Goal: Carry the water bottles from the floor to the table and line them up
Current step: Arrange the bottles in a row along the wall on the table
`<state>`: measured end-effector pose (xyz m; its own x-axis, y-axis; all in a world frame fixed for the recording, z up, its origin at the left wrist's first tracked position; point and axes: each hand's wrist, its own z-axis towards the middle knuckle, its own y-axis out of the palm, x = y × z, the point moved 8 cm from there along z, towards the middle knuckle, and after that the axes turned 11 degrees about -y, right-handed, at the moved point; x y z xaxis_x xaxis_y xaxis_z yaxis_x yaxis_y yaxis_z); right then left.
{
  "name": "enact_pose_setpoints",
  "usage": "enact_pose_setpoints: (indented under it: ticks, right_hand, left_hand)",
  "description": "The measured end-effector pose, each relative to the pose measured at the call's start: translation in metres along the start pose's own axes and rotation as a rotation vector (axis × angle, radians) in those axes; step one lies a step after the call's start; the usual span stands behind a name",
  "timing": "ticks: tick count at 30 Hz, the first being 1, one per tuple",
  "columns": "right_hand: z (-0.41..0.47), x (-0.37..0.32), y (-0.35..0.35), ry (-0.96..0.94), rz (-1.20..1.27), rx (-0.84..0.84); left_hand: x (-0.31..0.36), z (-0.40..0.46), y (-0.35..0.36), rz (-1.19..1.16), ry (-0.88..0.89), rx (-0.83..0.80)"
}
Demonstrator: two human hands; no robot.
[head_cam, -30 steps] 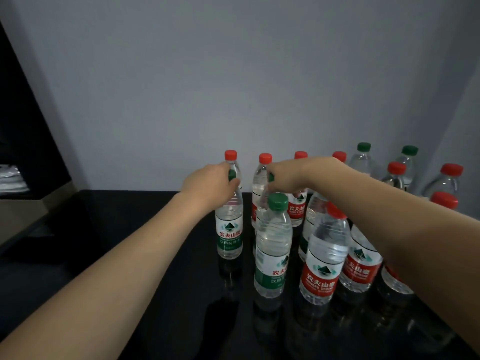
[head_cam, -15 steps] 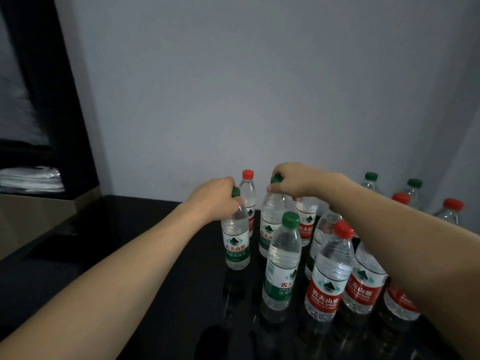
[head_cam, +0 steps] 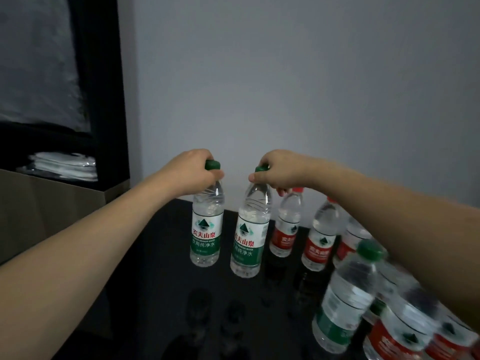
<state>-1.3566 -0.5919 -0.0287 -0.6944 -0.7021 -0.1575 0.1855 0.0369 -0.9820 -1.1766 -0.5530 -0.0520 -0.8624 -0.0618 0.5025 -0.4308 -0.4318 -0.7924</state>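
My left hand (head_cam: 193, 172) grips the neck of a green-capped, green-labelled water bottle (head_cam: 206, 229) and holds it up above the glossy black surface (head_cam: 155, 281). My right hand (head_cam: 281, 171) grips the neck of a second green-labelled bottle (head_cam: 249, 237), also lifted clear of the surface and hanging slightly tilted. The two bottles hang side by side, a small gap between them. Their dark reflections lie below them on the surface.
Several more bottles stand to the right: red-labelled ones (head_cam: 285, 229) behind my right forearm and a green-capped one (head_cam: 348, 294) near the lower right. A grey wall (head_cam: 285, 74) rises behind. A black frame and a shelf with folded white cloth (head_cam: 65, 165) are at left.
Both hands have lifted their green-capped bottles up off the black surface and drawn them leftward, away from the standing group. The camera has come closer and turned left.
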Motion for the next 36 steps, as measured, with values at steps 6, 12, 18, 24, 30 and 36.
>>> enact_pose_setpoints:
  ticks: [6,12,18,24,30,36]
  right_hand:
    - [0.114,-0.004,0.059,-0.091,0.03,-0.108]
    - [0.234,-0.016,0.062,-0.155,0.042,-0.07]
    - [0.338,-0.042,0.071,-0.177,0.058,-0.059]
    - [0.41,-0.065,0.092,-0.19,0.061,-0.057]
    - [0.44,-0.083,0.115,-0.242,0.022,-0.089]
    - [0.451,-0.086,0.126,-0.251,0.013,-0.122]
  left_hand:
    - [-0.074,0.08,0.022,0.02,-0.034,0.022]
    - [-0.139,0.166,-0.008,0.144,-0.067,0.0]
    - [-0.197,0.244,-0.02,0.238,-0.112,-0.092]
    - [-0.263,0.286,-0.007,0.254,-0.198,-0.139]
    - [-0.3,0.302,0.005,0.196,-0.234,-0.129]
    - [-0.309,0.301,0.006,0.139,-0.215,-0.126]
